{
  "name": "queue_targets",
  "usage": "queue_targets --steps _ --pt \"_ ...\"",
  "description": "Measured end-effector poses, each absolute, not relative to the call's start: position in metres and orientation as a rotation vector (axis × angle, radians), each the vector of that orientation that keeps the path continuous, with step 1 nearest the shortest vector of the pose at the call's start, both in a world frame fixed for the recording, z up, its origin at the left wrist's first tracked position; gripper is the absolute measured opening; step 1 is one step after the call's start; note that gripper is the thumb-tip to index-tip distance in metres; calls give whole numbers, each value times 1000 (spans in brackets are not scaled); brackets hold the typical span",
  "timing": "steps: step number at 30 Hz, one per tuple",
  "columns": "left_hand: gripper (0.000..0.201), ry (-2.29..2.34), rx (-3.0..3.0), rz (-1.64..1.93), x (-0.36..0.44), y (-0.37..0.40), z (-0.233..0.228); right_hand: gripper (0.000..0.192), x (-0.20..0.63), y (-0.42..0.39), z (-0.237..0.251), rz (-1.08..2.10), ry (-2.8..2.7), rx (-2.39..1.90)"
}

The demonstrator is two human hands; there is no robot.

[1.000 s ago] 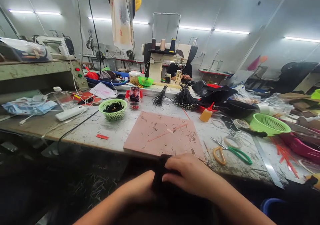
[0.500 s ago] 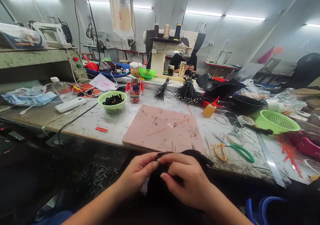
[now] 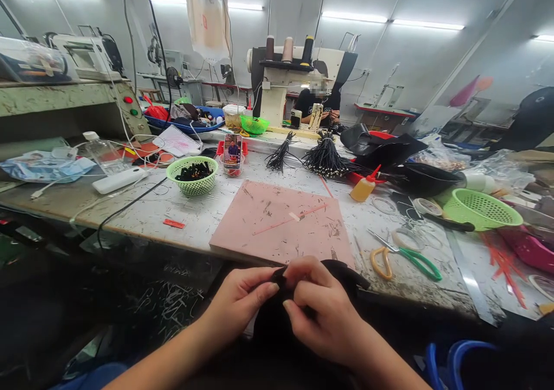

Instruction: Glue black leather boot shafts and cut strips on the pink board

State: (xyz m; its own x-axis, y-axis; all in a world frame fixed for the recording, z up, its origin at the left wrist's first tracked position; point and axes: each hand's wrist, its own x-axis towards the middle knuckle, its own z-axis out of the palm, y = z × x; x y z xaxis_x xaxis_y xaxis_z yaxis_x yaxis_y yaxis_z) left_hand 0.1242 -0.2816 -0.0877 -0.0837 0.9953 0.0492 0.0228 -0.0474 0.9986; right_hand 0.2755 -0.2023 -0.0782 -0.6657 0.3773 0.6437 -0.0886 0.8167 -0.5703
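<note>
Black fabric piece [image 3: 277,321]: dark, soft, bunched below the near edge of the bench [image 3: 182,217], in front of the person's lap; upper edge pinched between both hands. Left hand [image 3: 240,300]: fingers curled, thumb and forefinger closed on the fabric's top edge. Right hand [image 3: 322,309]: fingers bent, tips pressed on the same edge, just beside the left hand and touching it.

Pink cutting mat [image 3: 281,222]: flat on the bench directly beyond the hands, scored, with a thin pink strip lying across it. Scissors [image 3: 404,257]: one orange and one green handle, right of the mat. Orange squeeze bottle [image 3: 363,188]: red nozzle, beyond the mat's far right corner. Green basket [image 3: 194,175]: round, holding small black pieces, left of the mat. Phone [image 3: 232,150]: upright behind that basket, screen lit. Black cord bundles [image 3: 322,159]: two, at the far side of the bench. Second green basket [image 3: 482,210]: far right, lying tilted. Sewing machine [image 3: 294,84]: beyond the bench, thread cones on top, another person seated behind it
</note>
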Motion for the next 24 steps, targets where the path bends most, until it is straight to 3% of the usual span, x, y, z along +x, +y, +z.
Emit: queue_targets --steps 24 --pt "24 1410 1246 1317 126 -280 -84 19 276 -199 -84 808 -2231 -256"
